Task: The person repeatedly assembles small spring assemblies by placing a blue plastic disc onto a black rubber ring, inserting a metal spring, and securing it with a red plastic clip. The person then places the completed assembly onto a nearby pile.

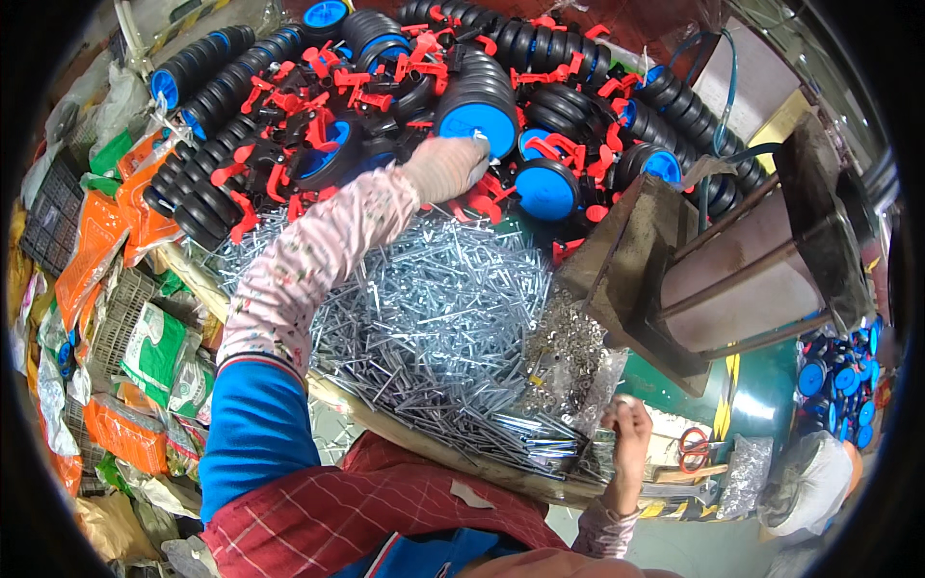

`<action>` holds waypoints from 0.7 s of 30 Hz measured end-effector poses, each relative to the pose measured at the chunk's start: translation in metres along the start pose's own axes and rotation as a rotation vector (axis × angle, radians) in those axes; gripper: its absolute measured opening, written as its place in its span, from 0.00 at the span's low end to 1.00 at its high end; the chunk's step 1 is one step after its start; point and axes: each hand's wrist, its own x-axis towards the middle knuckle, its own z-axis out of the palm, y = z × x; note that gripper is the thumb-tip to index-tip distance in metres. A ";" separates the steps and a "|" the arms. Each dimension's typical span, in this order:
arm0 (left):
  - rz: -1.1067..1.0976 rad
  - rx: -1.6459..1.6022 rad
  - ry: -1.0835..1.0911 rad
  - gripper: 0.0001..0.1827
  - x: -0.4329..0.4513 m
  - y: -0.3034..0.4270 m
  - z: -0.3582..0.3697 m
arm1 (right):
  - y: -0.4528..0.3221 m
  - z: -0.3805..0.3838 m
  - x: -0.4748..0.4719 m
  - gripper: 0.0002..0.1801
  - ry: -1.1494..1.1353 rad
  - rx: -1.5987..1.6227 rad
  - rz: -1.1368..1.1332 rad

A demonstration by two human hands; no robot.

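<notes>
My left hand (449,170), in a pale glove, reaches to the front of a row of black wheels with blue hubs (477,126). Its fingers are curled at the lower edge of the front hub, by a small shiny metal end; whether they grip anything is hidden. Below that arm spreads a large heap of metal pins or bolts (448,303). My right hand (630,420) is at the table's near right, fingers bent together beside a patch of small metal washers or nuts (567,354). I cannot make out what, if anything, sits between its fingertips.
Red plastic levers on black fittings (318,130) lie among the wheels. A metal frame or stand (694,282) rises at the right. Red-handled scissors (694,449) and a clear bag of small parts (746,473) lie near the right edge. Bags and crates (148,347) crowd the left.
</notes>
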 end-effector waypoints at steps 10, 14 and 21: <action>0.346 -0.474 0.310 0.08 -0.117 0.053 -0.037 | -0.057 0.121 0.011 0.10 -0.500 -0.537 -0.311; 0.211 -0.550 0.198 0.06 -0.175 0.049 -0.046 | -0.045 0.072 0.001 0.12 -0.316 -0.630 -0.260; 0.524 -0.316 -0.137 0.09 -0.224 0.114 -0.039 | 0.001 -0.130 -0.023 0.11 0.613 -0.891 -0.121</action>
